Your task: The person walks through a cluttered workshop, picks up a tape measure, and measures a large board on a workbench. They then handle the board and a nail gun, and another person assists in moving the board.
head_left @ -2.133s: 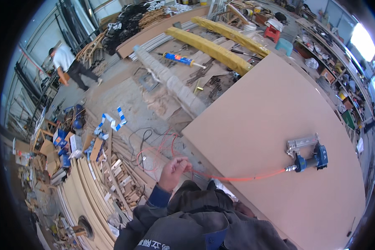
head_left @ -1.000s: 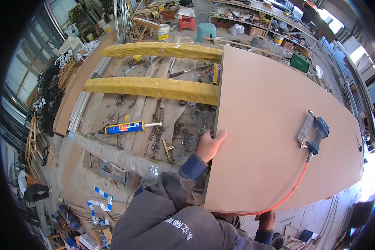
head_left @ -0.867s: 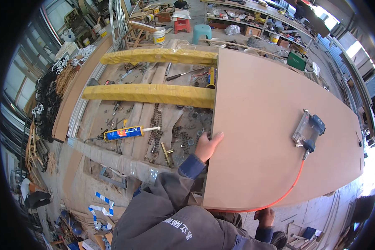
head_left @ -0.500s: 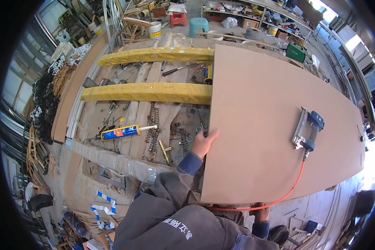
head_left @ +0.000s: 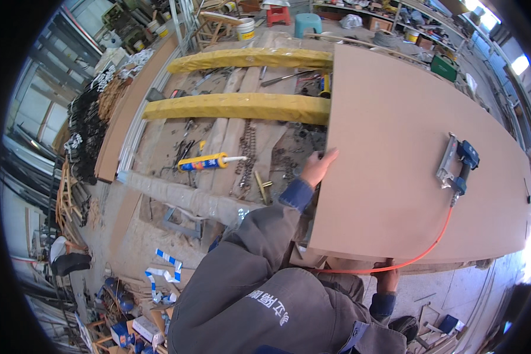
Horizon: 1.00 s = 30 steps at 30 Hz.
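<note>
A large flat brown board [head_left: 389, 159] lies over the right part of a wrapped frame. My left hand [head_left: 320, 167] grips its left edge, thumb on top and the other fingers partly hidden beneath. At the near edge, my right hand [head_left: 387, 277] is closed on the board from below, its fingers partly covered by the edge. Beside it runs an orange air hose [head_left: 426, 255], leading up to a blue and silver nail gun [head_left: 459, 164] lying on the board. Left of my left hand rests a blue and yellow sealant tube [head_left: 203, 162] with a white nozzle.
Two yellow-wrapped beams [head_left: 236, 106] run under the board from the left. Springs, a brass-coloured tool [head_left: 262, 186] and small hardware lie between the frame members. Long brown panels [head_left: 137, 112] stand at the left. Behind are a teal stool [head_left: 308, 25] and a green case [head_left: 443, 67].
The view has shifted, so the whole scene sits farther right and higher. More of my right hand shows at the near edge. My left hand keeps its grip on the board's left edge.
</note>
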Motion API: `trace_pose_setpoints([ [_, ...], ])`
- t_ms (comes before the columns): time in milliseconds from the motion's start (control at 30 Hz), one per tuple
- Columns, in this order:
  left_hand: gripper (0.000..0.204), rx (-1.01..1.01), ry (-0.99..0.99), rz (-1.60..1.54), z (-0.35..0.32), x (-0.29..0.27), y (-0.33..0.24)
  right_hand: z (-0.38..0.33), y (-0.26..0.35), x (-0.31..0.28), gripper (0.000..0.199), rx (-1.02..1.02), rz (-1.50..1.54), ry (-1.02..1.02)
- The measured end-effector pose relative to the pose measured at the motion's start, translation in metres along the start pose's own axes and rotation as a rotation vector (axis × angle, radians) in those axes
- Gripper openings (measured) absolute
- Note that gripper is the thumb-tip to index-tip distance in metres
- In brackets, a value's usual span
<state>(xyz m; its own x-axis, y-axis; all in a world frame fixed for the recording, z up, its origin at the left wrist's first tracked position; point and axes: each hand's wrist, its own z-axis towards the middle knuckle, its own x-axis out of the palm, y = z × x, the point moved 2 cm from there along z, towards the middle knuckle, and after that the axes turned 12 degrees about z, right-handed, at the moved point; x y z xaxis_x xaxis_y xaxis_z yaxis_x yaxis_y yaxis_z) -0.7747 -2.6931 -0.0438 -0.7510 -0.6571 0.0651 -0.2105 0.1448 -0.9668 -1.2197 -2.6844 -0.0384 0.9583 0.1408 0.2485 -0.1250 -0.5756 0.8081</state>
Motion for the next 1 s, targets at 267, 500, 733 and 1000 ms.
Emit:
trace_pose_setpoints([
  [267,0.056,0.125,-0.094,0.319,-0.039,-0.016,-0.025,0.014,-0.017,-0.023,0.048,-0.010,0.121,0.076],
  [500,0.038,0.065,-0.264,0.495,-0.132,-0.142,-0.020,0.016,-0.022,-0.021,0.045,-0.031,0.170,0.079],
  [733,0.036,0.083,-0.470,0.627,-0.170,-0.199,0.000,0.019,-0.026,-0.031,0.039,-0.012,0.184,0.093],
  [1000,0.039,-0.008,-0.190,0.283,-0.168,-0.121,-0.014,0.014,-0.021,-0.016,0.038,-0.054,0.156,0.063],
])
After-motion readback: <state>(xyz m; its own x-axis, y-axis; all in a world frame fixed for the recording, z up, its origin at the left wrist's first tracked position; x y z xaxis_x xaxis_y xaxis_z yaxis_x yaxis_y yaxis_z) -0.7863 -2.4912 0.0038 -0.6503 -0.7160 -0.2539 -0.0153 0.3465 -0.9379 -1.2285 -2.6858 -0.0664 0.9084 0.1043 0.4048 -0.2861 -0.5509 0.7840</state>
